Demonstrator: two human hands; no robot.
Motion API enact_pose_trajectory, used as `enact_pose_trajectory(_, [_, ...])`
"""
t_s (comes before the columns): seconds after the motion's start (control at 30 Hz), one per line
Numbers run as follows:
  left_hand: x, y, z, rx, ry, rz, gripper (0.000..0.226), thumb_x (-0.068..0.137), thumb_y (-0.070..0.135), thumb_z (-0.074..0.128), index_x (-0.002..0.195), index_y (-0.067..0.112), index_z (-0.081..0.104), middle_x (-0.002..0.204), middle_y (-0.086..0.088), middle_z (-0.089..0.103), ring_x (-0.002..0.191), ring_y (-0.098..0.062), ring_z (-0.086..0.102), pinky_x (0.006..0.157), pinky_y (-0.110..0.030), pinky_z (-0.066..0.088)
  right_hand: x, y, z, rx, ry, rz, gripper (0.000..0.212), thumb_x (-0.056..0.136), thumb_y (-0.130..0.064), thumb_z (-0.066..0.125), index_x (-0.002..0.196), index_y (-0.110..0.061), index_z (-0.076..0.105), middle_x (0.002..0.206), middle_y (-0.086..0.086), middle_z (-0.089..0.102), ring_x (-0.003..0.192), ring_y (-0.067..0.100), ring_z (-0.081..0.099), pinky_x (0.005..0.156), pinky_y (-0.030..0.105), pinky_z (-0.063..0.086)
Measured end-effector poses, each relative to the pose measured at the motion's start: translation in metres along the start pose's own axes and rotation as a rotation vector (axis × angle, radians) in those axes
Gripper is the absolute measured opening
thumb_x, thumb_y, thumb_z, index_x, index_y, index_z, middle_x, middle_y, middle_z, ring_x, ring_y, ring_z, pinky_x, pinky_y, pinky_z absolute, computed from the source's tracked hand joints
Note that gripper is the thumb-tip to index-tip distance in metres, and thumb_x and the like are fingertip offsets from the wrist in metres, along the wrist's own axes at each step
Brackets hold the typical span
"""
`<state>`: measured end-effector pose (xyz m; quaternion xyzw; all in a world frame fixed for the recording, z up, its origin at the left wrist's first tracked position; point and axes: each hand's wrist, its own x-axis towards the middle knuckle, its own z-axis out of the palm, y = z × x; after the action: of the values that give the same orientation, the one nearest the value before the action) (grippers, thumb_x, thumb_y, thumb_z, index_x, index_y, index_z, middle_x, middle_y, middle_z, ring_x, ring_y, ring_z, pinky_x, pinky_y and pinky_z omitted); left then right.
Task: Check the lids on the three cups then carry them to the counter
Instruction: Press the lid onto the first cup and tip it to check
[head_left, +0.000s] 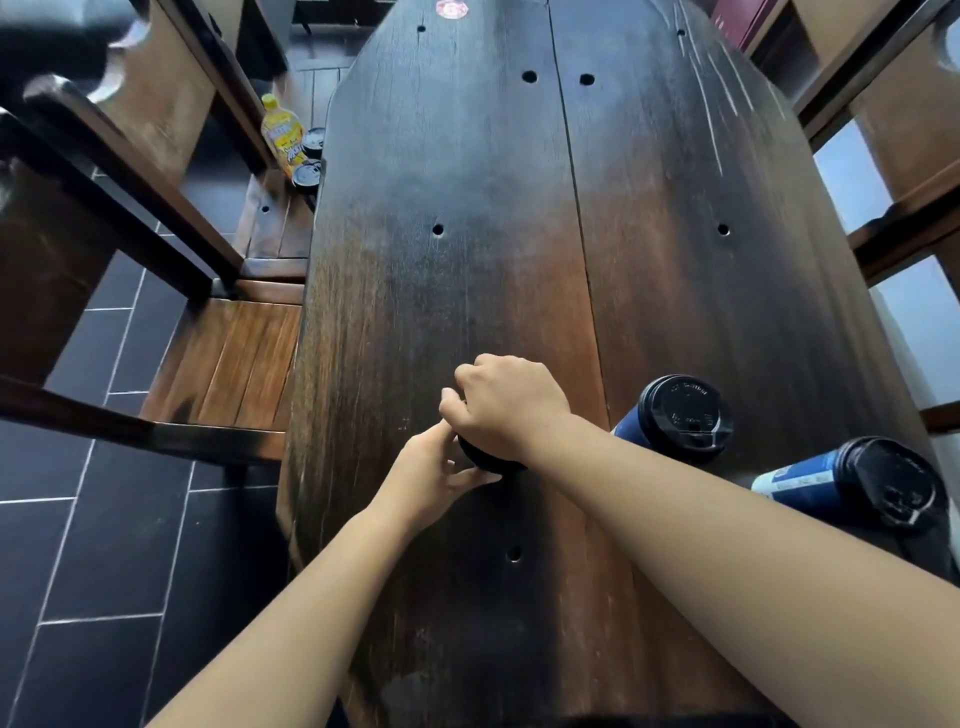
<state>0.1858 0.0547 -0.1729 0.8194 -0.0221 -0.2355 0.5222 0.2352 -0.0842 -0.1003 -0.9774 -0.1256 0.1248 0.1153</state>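
Left hand (431, 478) holds the cup (488, 462); right hand (506, 405) grips it from above. Pressing off-centre could tip it and spill.

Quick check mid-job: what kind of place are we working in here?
Probably a café or dining room: a long dark wooden table, wooden chairs beside it on a tiled floor, and takeaway cups with black lids.

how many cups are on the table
3: first cup under the right hand and left hand, mostly hidden; second cup just right of them; third cup near the right edge.
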Motion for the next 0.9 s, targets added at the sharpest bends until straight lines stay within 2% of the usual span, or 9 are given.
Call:
enact_pose_trajectory(0.1, [-0.002, 0.0, 0.001, 0.025, 0.003, -0.011, 0.045, 0.078, 0.028, 0.09, 0.111, 0.035, 0.062, 0.094, 0.007, 0.077, 0.086, -0.02, 0.075, 0.08, -0.037, 0.061, 0.0, -0.001, -0.001, -0.01, -0.008, -0.007, 0.033, 0.096, -0.034, 0.044, 0.097, -0.011, 0.067, 0.107, 0.01, 0.065, 0.102, 0.035, 0.064, 0.071, 0.036, 0.036])
enact_pose_trajectory(0.17, [-0.001, 0.0, 0.0, 0.028, 0.004, -0.016, 0.043, 0.078, 0.029, 0.09, 0.109, 0.034, 0.062, 0.094, 0.005, 0.077, 0.084, -0.022, 0.075, 0.079, -0.04, 0.061, 0.0, -0.002, 0.0, -0.032, 0.001, -0.019, 0.031, 0.095, -0.033, 0.045, 0.098, -0.011, 0.067, 0.109, 0.01, 0.064, 0.102, 0.034, 0.063, 0.07, 0.036, 0.036])
enact_pose_trajectory(0.37, [0.001, -0.001, -0.002, 0.07, 0.009, -0.024, 0.039, 0.076, 0.028, 0.091, 0.099, 0.039, 0.061, 0.09, 0.003, 0.076, 0.081, -0.022, 0.072, 0.073, -0.035, 0.059, 0.001, -0.003, 0.002, -0.061, -0.003, -0.023, 0.033, 0.096, -0.033, 0.045, 0.1, -0.01, 0.069, 0.109, 0.011, 0.065, 0.101, 0.035, 0.064, 0.07, 0.036, 0.036])
enact_pose_trajectory(0.47, [0.0, 0.001, -0.001, 0.075, 0.009, -0.04, 0.038, 0.077, 0.025, 0.091, 0.097, 0.039, 0.061, 0.085, 0.01, 0.076, 0.076, -0.009, 0.071, 0.068, -0.026, 0.057, 0.001, -0.003, 0.001, -0.061, -0.016, -0.025, 0.034, 0.096, -0.032, 0.044, 0.1, -0.01, 0.069, 0.11, 0.012, 0.066, 0.101, 0.035, 0.064, 0.071, 0.037, 0.037])
enact_pose_trajectory(0.53, [0.0, 0.004, -0.002, 0.082, -0.014, -0.05, 0.041, 0.078, 0.022, 0.09, 0.097, 0.04, 0.059, 0.081, 0.024, 0.074, 0.072, 0.004, 0.069, 0.066, -0.014, 0.051, 0.001, -0.003, 0.0, -0.061, -0.021, -0.024, 0.034, 0.097, -0.032, 0.044, 0.1, -0.01, 0.07, 0.11, 0.012, 0.066, 0.102, 0.035, 0.064, 0.072, 0.037, 0.038])
enact_pose_trajectory(0.63, [-0.001, 0.008, -0.003, 0.095, -0.041, -0.057, 0.043, 0.08, 0.015, 0.089, 0.1, 0.037, 0.057, 0.075, 0.037, 0.07, 0.07, 0.014, 0.067, 0.065, -0.007, 0.047, 0.002, -0.003, 0.0, -0.058, -0.032, -0.016, 0.035, 0.097, -0.032, 0.043, 0.101, -0.01, 0.07, 0.111, 0.012, 0.066, 0.103, 0.035, 0.064, 0.073, 0.038, 0.039])
enact_pose_trajectory(0.77, [-0.004, 0.014, -0.005, 0.105, -0.024, -0.042, 0.049, 0.079, 0.021, 0.09, 0.112, 0.034, 0.056, 0.078, 0.031, 0.073, 0.074, 0.013, 0.066, 0.065, -0.008, 0.046, 0.002, -0.006, -0.005, -0.023, -0.058, 0.024, 0.036, 0.097, -0.034, 0.043, 0.103, -0.01, 0.069, 0.113, 0.012, 0.065, 0.108, 0.035, 0.063, 0.078, 0.039, 0.043])
enact_pose_trajectory(0.9, [-0.014, 0.021, -0.012, 0.117, -0.029, -0.015, 0.063, 0.077, 0.027, 0.088, 0.128, 0.04, 0.053, 0.091, 0.014, 0.076, 0.08, 0.006, 0.066, 0.073, -0.022, 0.049, 0.004, -0.009, -0.021, 0.154, -0.064, 0.154, 0.041, 0.097, -0.048, 0.046, 0.101, -0.013, 0.068, 0.108, 0.01, 0.068, 0.103, 0.036, 0.066, 0.076, 0.038, 0.042])
